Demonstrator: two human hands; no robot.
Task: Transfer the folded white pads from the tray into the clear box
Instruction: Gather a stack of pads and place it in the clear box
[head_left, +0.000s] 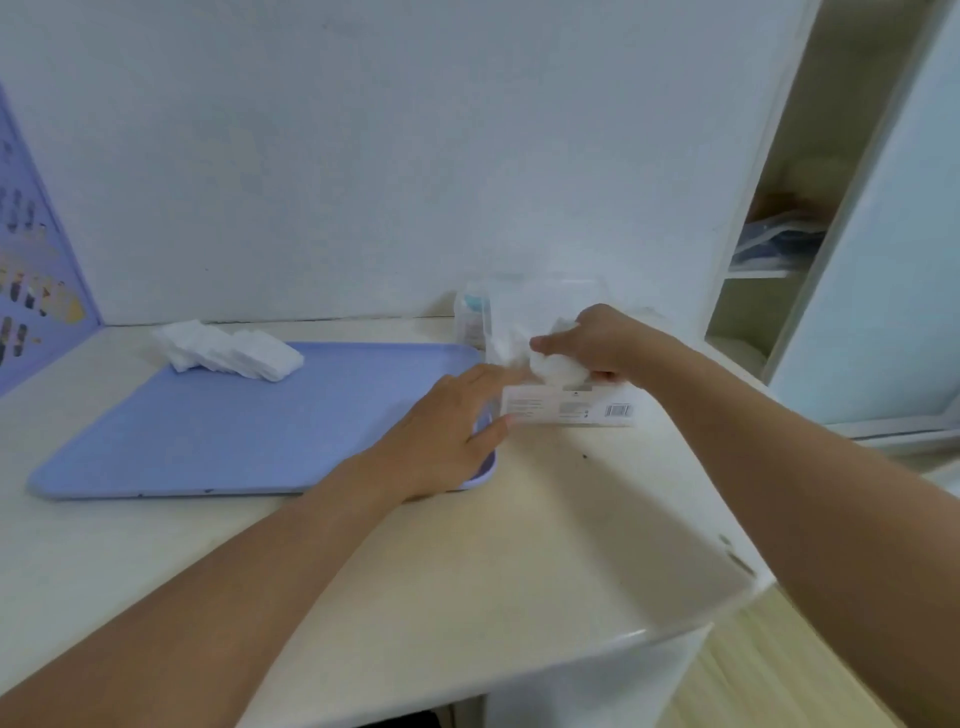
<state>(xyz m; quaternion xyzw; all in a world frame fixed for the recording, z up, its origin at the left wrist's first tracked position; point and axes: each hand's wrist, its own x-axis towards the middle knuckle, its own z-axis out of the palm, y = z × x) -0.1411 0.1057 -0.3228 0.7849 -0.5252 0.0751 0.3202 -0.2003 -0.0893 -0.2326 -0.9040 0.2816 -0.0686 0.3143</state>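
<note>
A row of folded white pads (231, 353) lies at the far left corner of the lavender tray (218, 431). To the right of the tray stands the clear box (569, 410) with a label and barcode on its front, its lid raised behind. My right hand (605, 343) holds a bunch of white pads (558, 366) over the box opening. My left hand (452, 426) rests on the tray's right edge, thumb and fingertips against the box's left end.
A small bottle with a teal cap (472, 317) stands behind the box by the wall. An open cabinet (779, 249) with shelves is at the right. A purple poster (31, 270) leans at the left. The table edge (623, 636) drops off at the front right.
</note>
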